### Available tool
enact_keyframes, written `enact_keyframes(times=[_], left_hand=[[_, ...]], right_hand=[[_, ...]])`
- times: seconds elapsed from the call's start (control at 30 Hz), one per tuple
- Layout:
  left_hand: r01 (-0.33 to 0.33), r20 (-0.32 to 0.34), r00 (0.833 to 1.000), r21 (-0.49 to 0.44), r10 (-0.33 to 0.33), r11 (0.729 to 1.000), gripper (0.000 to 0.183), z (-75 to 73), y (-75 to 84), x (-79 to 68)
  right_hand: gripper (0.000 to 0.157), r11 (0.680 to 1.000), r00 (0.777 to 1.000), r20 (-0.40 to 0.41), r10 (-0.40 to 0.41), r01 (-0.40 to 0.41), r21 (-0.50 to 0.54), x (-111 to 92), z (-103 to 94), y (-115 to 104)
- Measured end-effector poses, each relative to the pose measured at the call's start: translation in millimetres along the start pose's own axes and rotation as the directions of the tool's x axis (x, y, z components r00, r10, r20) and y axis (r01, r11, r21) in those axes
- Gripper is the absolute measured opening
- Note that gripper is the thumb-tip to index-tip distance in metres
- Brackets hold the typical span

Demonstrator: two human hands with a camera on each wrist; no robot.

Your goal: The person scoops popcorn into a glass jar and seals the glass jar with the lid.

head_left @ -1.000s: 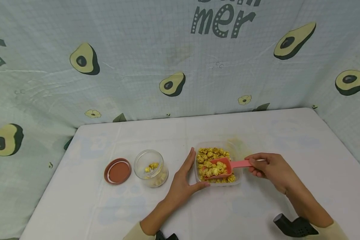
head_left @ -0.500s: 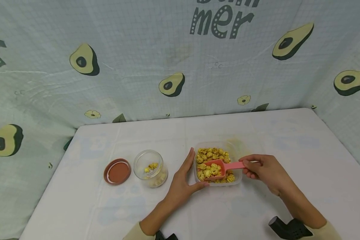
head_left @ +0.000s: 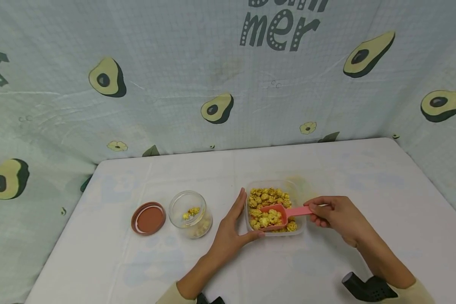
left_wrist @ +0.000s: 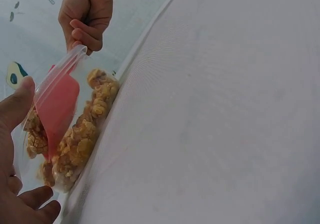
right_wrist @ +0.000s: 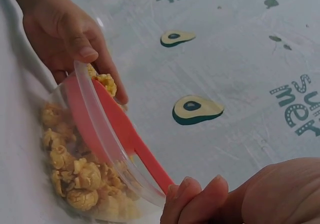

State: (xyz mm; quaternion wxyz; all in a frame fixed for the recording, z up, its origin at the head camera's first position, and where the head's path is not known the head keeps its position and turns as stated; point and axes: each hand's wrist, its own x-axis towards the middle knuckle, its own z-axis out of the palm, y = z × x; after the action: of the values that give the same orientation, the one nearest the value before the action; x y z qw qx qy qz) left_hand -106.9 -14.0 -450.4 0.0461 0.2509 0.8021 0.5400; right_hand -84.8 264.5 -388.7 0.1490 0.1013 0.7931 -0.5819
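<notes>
A clear plastic container [head_left: 281, 234] holds yellow caramel popcorn [head_left: 270, 195]. My left hand [head_left: 227, 238] grips its left side, fingers along the wall and thumb at the front rim; the left wrist view shows the thumb [left_wrist: 22, 101] at the rim. The right hand [head_left: 336, 215] pinches the handle of a pink scoop [head_left: 298, 210]. Popcorn fills the scoop, which lies tilted inside the container. In the right wrist view the scoop's handle [right_wrist: 152, 169] passes over the container rim [right_wrist: 100, 114]. The scoop's lower part is partly hidden by popcorn.
Left of the container stands an uncapped clear jar [head_left: 177, 221] with some popcorn inside. A brown round lid [head_left: 149, 218] lies beside it on the white tablecloth [head_left: 289, 270]. An avocado-print curtain [head_left: 167, 84] rises behind the table's back edge.
The right hand and scoop have shifted left within the container, then slightly back right in the last half second. The left hand stays on the container.
</notes>
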Motion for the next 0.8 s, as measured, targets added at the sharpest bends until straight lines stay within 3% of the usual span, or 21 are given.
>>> enact_keyframes(times=[0.33, 0.8], left_hand=[[0.0, 0.004, 1.0, 0.001, 0.0, 1.0, 0.102, -2.2, 2.1, -0.6], [0.001, 0.009, 1.0, 0.005, -0.001, 1.0, 0.105, -2.6, 3.4, 1.3]], right_hand=[[0.037, 0.998, 0.999, 0.0, 0.034, -0.034, 0.059, 1.0, -1.8, 1.4], [0.037, 0.998, 1.0, 0.009, 0.009, -0.009, 0.069, 0.3, 1.4, -0.5]])
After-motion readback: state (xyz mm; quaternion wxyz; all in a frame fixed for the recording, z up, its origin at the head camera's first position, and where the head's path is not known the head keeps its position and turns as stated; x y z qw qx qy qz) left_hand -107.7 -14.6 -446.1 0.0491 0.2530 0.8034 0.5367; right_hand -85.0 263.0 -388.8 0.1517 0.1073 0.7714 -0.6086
